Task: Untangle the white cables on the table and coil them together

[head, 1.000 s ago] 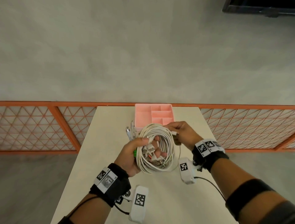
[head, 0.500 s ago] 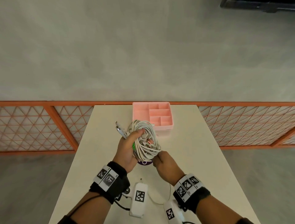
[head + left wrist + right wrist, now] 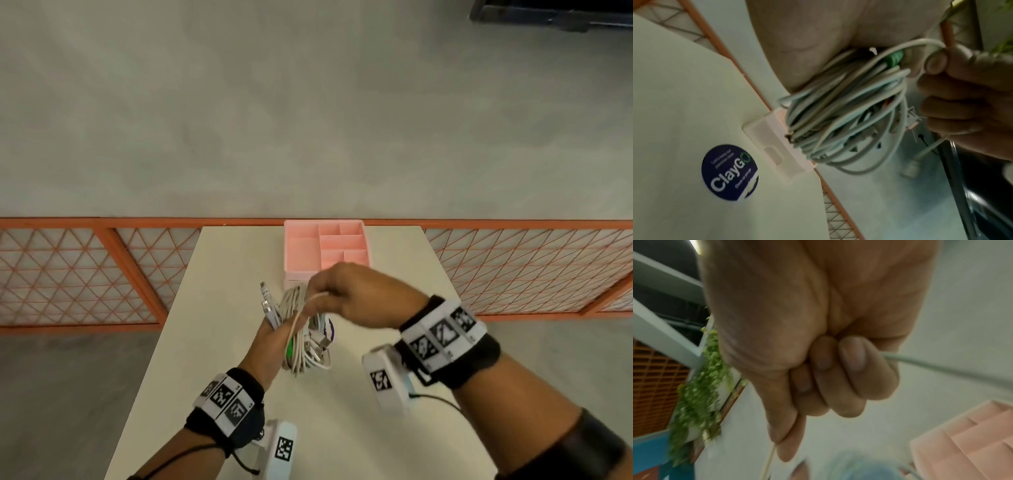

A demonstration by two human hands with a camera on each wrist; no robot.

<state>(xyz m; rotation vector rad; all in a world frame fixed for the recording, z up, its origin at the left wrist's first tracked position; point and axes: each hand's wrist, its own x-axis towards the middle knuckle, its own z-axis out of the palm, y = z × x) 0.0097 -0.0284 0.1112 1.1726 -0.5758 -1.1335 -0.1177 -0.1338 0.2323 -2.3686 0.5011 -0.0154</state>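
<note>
My left hand [image 3: 271,337] grips a bundle of coiled white cables [image 3: 306,342] a little above the table, squeezed into a narrow hank. Several USB plugs [image 3: 268,303] stick up past its thumb side. The left wrist view shows the coil [image 3: 849,113] across the palm with the fingers [image 3: 953,104] curled round it. My right hand [image 3: 322,291] is above the top of the bundle and pinches one loose white strand [image 3: 298,317] that runs down across the coil. Seen from the right wrist, this hand [image 3: 818,378] is a fist on the strand [image 3: 941,368].
A pink divided tray [image 3: 301,246] stands just beyond the hands at the far edge of the cream table [image 3: 222,342]. A round dark ClayGo sticker [image 3: 729,172] lies on the table under the bundle. An orange mesh railing [image 3: 102,274] runs behind the table.
The right hand went from the top right of the coil down under its near end and is now back above the top, carrying the loose strand round the bundle. The coil is squeezed narrower.
</note>
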